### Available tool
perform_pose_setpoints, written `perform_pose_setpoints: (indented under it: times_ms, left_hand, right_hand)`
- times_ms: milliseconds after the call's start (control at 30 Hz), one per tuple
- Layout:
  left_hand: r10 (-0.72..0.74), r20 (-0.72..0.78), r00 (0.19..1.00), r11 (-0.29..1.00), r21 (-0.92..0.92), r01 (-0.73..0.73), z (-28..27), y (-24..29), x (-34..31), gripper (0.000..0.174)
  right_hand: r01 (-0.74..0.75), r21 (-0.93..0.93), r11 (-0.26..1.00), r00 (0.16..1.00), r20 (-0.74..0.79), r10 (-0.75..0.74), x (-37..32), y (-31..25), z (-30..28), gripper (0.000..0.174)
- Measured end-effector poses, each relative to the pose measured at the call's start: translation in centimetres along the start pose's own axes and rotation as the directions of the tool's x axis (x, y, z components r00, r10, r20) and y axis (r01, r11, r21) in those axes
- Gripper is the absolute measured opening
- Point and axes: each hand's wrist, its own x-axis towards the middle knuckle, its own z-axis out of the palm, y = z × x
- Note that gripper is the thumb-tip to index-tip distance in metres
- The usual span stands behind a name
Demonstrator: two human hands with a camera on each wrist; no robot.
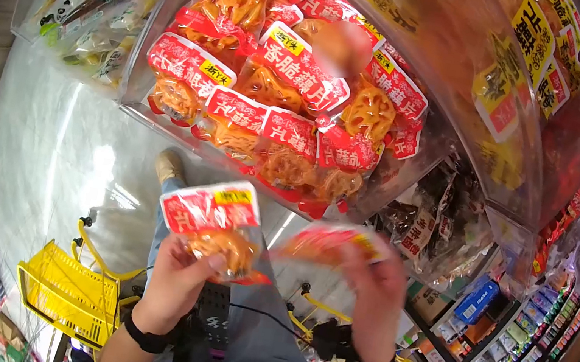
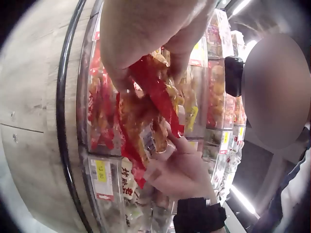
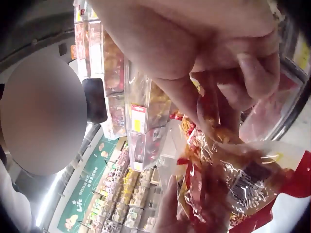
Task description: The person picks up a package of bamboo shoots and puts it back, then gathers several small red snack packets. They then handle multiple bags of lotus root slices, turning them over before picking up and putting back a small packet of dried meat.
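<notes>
In the head view my left hand (image 1: 185,278) pinches a red-and-white packet (image 1: 211,218) of orange lotus root slices, thumb on its front. To its right, my right hand (image 1: 376,287) grips a second red packet (image 1: 329,245), blurred. Both are held below a clear bin (image 1: 155,116) of similar packets (image 1: 301,68). The left wrist view shows the left hand (image 2: 150,34) over a red packet (image 2: 155,92), with the other hand (image 2: 182,170) beyond. In the right wrist view the right hand (image 3: 204,53) holds a packet with a barcode (image 3: 248,184).
Bins of other packaged snacks (image 1: 501,86) flank this one on the right, with more bags (image 1: 107,12) at upper left. A yellow basket (image 1: 68,290) stands at lower left. Shelves of small goods (image 1: 506,355) line the lower right. A shoe (image 1: 170,165) shows on the floor.
</notes>
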Motion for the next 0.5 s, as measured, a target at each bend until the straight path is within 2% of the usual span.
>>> perform_pose_setpoints:
  times_ms: [33, 67, 133, 233, 333, 367, 467, 500]
  left_hand:
    - [0.019, -0.036, 0.999, 0.998, -0.062, -0.022, 0.1, 0.2, 0.1, 0.034]
    - [0.002, -0.033, 0.999, 0.998, -0.068, -0.004, 0.0, 0.3, 0.0, 0.034]
    - [-0.031, -0.025, 0.999, 0.996, -0.084, 0.029, -0.2, 0.3, -0.1, 0.033]
    - [-0.103, 0.01, 0.995, 0.994, -0.038, 0.103, -0.2, -0.2, -0.6, 0.032]
    - [-0.118, 0.014, 0.993, 0.992, -0.036, 0.118, -0.5, -0.8, -0.8, 0.033]
    - [-0.108, 0.025, 0.994, 0.994, -0.031, 0.109, -0.5, -0.8, -0.8, 0.034]
    - [-0.096, 0.016, 0.995, 0.995, -0.019, 0.096, -0.5, -0.6, -0.8, 0.038]
    - [-0.093, 0.007, 0.996, 0.996, -0.015, 0.093, -0.5, -0.6, -0.7, 0.04]
  right_hand:
    - [0.017, 0.05, 0.999, 0.994, -0.105, -0.012, 0.6, -0.9, -0.4, 0.018]
    - [0.108, 0.097, 0.989, 0.971, -0.223, -0.084, 1.4, -0.9, -0.5, 0.019]
    - [0.194, 0.05, 0.98, 0.937, -0.306, -0.17, 2.4, -1.1, -0.9, 0.017]
    - [0.1, 0.06, 0.993, 0.99, -0.102, -0.093, 3.8, -1.3, -1.2, 0.017]
    - [0.014, -0.164, 0.986, 0.992, -0.125, -0.035, 4.7, -0.3, -1.1, 0.018]
    - [0.02, -0.301, 0.953, 0.98, -0.185, -0.079, 4.7, -0.4, -1.0, 0.022]
    - [0.07, -0.643, 0.763, 0.943, -0.207, -0.261, 4.7, -0.7, -0.4, 0.026]
    - [0.152, -0.695, 0.703, 0.908, -0.183, -0.377, 4.8, -0.7, -0.1, 0.026]
